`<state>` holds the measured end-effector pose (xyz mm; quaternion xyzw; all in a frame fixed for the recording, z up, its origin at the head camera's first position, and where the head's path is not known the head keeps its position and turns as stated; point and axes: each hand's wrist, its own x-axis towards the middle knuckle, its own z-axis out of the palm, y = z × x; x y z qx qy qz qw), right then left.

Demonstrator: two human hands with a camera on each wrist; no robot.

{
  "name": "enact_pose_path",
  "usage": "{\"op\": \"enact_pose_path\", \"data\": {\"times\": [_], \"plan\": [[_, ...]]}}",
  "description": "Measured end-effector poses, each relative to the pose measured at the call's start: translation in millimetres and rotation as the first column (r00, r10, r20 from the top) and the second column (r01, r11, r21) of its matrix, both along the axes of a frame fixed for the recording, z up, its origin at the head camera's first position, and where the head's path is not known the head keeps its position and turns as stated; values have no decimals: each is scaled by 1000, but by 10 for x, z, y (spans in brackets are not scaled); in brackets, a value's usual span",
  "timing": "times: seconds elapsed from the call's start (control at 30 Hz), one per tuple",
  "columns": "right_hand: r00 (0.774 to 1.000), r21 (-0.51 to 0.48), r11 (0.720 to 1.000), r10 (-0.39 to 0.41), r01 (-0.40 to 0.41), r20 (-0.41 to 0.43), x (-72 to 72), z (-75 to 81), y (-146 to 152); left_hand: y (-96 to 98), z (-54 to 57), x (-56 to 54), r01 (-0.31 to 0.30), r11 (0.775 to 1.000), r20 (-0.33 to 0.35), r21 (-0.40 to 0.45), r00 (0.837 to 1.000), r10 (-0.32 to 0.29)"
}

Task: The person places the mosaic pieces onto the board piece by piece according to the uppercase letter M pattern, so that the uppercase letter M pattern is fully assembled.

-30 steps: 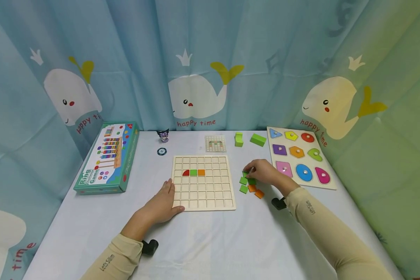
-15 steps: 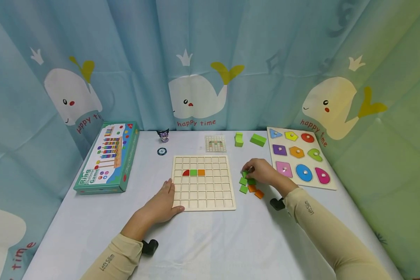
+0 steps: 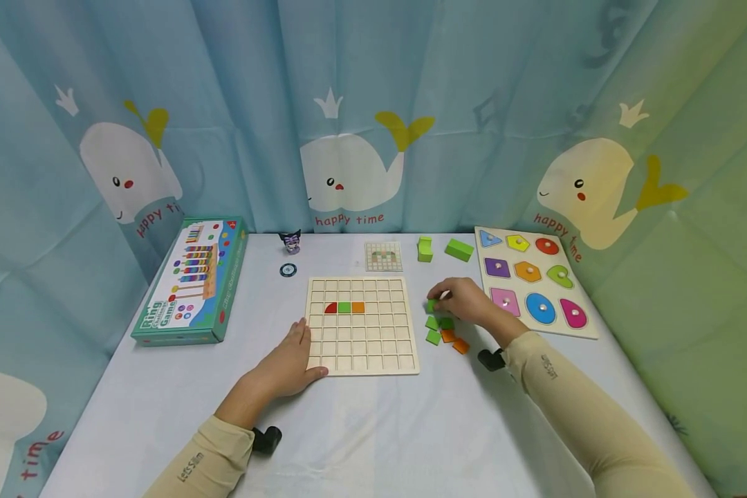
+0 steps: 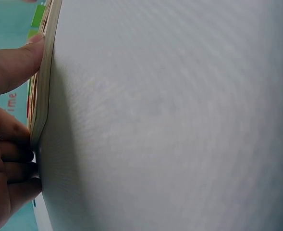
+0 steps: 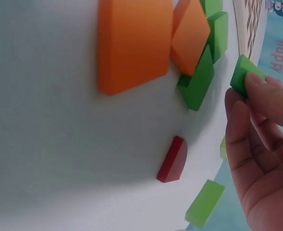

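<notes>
In the head view, a wooden grid board lies mid-table. One row of it holds a red rounded piece, a green square and an orange square. My left hand rests at the board's near left corner, fingers along the left side and thumb at the front edge. Right of the board, my right hand pinches a green square tile between thumb and fingers. Loose green tiles and orange tiles lie below that hand. The right wrist view also shows a loose red piece.
Behind the board are a pattern card, two light green blocks, a small figurine and a round disc. A game box stands left; a shape puzzle lies right. A curtain closes the back.
My right hand has shifted slightly left and away from me, bringing the pinched green tile off the pile toward the board. My left hand and the board stay as they were.
</notes>
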<state>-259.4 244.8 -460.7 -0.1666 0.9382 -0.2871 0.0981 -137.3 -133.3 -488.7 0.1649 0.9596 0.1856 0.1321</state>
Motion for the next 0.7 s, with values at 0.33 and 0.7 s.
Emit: {"op": "enact_pose_path", "data": {"times": [0.33,0.7], "plan": [[1000,-61,998,11,-10,16,-26,76,-146,1,13,9,-3,1000,-2,1,1000,3],[999,-118,992,45,-42,21,-67,95,-330,-5,9,6,6,1000,-3,0,1000,-6]]}}
